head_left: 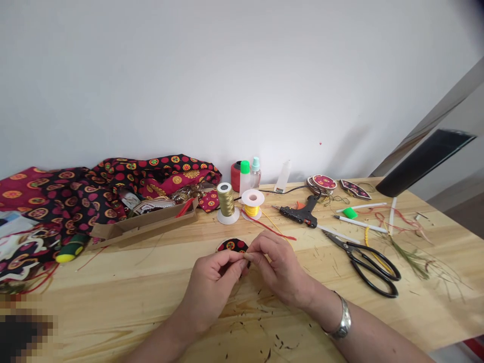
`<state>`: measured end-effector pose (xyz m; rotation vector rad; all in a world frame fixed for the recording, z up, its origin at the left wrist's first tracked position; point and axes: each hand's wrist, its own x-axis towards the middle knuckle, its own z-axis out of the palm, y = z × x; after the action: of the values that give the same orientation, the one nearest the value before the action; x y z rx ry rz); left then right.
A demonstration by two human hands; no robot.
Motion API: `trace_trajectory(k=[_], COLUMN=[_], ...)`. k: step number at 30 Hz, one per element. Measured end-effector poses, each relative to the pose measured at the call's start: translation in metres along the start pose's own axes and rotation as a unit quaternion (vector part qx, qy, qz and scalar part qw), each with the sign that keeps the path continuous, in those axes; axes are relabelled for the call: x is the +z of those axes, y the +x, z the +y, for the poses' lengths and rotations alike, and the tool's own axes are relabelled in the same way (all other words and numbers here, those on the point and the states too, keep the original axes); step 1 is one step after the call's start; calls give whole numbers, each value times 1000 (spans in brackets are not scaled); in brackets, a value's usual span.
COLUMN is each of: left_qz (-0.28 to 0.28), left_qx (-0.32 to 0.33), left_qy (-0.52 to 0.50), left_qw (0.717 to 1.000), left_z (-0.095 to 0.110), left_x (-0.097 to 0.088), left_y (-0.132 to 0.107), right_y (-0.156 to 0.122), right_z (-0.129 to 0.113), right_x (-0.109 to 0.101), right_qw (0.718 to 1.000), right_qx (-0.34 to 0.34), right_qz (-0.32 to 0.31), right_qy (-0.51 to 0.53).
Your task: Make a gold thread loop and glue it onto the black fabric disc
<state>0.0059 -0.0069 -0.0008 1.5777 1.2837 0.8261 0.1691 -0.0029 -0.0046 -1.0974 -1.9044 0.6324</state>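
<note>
Both of my hands meet low over the middle of the wooden table. My left hand is closed in a pinch, its fingertips touching those of my right hand, which is pinched too and wears a metal bracelet at the wrist. What they pinch is too small to make out; it may be a thin thread. Just behind the fingers lies a small round fabric-covered piece, black with red and yellow dots, partly hidden by my hands.
A gold thread spool and a yellow cord spool stand behind the hands. A glue gun and black scissors lie to the right. Patterned fabric and a cardboard tray sit at the left. Small bottles line the wall.
</note>
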Motion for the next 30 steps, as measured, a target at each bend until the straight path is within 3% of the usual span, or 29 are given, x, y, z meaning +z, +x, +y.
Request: trace_trajectory(k=[4,8,12,15,20,24,27,30], left_qz=[-27,-30,-26,-44,-67,-68,-85,-102], left_qx=[-41,-66,-78,-91,-109,-140,-182,-217], left_qy=[-57,-133,-189,-210,-245,-285,-349,-413], left_qw=[997,988,978,973,961,946,915,879], left_z=[-1,-2,-3,-2,-2,-3,-5,-6], left_x=[-2,-3,-3,-2,1,1,1,1], left_y=[4,7,8,8,8,8,8,9], right_y=[1,5,9,9,7,6,6,4], right_z=[3,9,12,10,11,10,7,5], right_x=[0,-2,-1,3,6,5,6,7], right_qw=[999,984,926,898,912,951,974,980], right_qx=[15,110,186,182,163,137,93,80], right_qz=[14,55,-16,-54,-16,16,38,52], right_qy=[29,132,328,396,376,277,202,174])
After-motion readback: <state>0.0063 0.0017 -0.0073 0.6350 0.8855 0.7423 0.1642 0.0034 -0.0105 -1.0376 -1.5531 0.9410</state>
